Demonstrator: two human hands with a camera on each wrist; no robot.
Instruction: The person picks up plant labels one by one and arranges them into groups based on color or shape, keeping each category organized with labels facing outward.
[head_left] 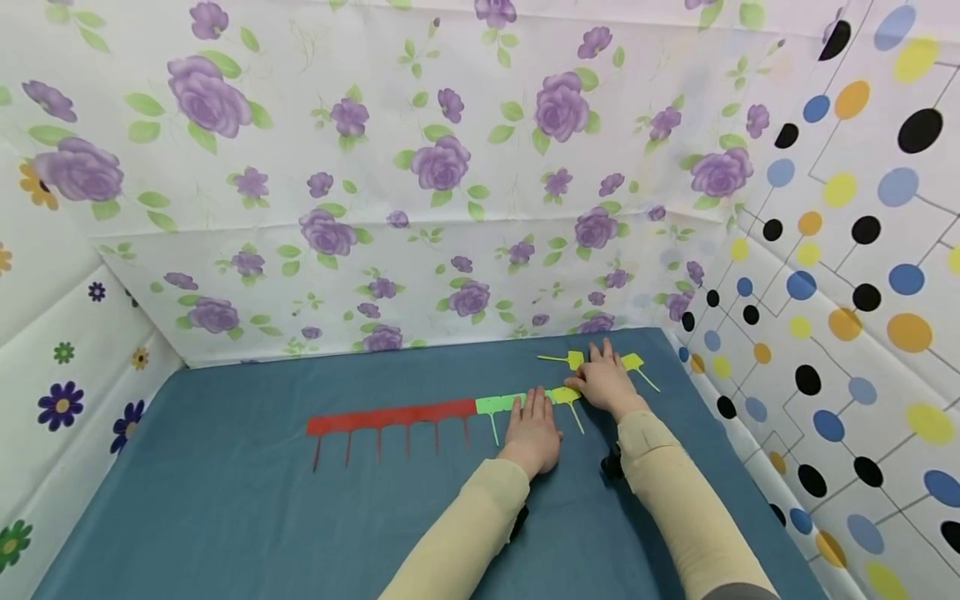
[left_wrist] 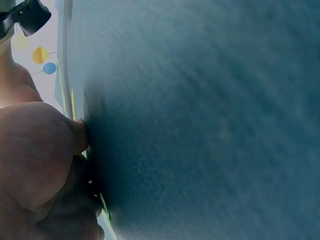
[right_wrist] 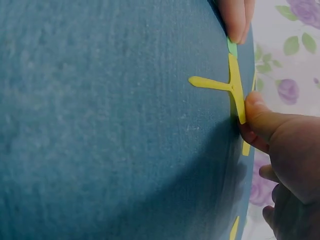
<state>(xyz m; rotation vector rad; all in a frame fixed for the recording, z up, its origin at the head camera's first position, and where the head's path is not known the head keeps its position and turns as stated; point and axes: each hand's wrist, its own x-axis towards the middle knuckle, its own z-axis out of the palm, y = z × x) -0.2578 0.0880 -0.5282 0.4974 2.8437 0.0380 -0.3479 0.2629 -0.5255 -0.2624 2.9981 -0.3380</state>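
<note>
My left hand (head_left: 533, 435) lies with fairly straight fingers across the green T-shaped plant labels (head_left: 491, 405), fingertips pressing on the strip. Its fingers cover part of the green section. My right hand (head_left: 604, 382) pinches the right end of a yellow T-shaped plant label (right_wrist: 235, 85) between thumb and index finger. That label meets the green end of the row, its stem pointing toward me. Red labels (head_left: 390, 415) form the left part of the same row, stems also toward me. In the left wrist view the left palm (left_wrist: 35, 150) fills the left edge.
Two loose yellow labels lie behind the row, one label (head_left: 575, 359) left of the right hand and another label (head_left: 632, 362) to its right. A blue cloth (head_left: 225, 500) covers the table. Flowered sheeting (head_left: 442, 167) stands behind, dotted sheeting (head_left: 847, 333) at the right.
</note>
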